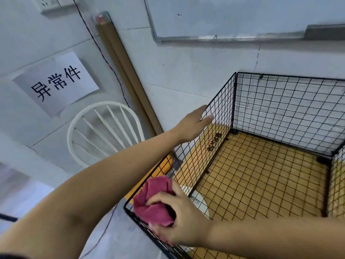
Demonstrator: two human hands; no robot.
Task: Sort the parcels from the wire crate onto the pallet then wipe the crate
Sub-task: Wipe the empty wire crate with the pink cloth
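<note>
The black wire crate (280, 101) stands against the wall on a yellow woven mat, and I see no parcels inside it. My left hand (194, 124) grips the top edge of the crate's left panel, thumb over the wire. My right hand (179, 217) holds a bunched pink cloth (155, 199) pressed on the crate's near-left corner rim. The pallet is out of view.
A white spindle-back chair (104, 131) stands left of the crate. Two long cardboard tubes (123, 71) lean on the wall behind it. A paper sign (56, 83) hangs on the left wall and a whiteboard (224, 19) above the crate. A thin cable runs down the wall.
</note>
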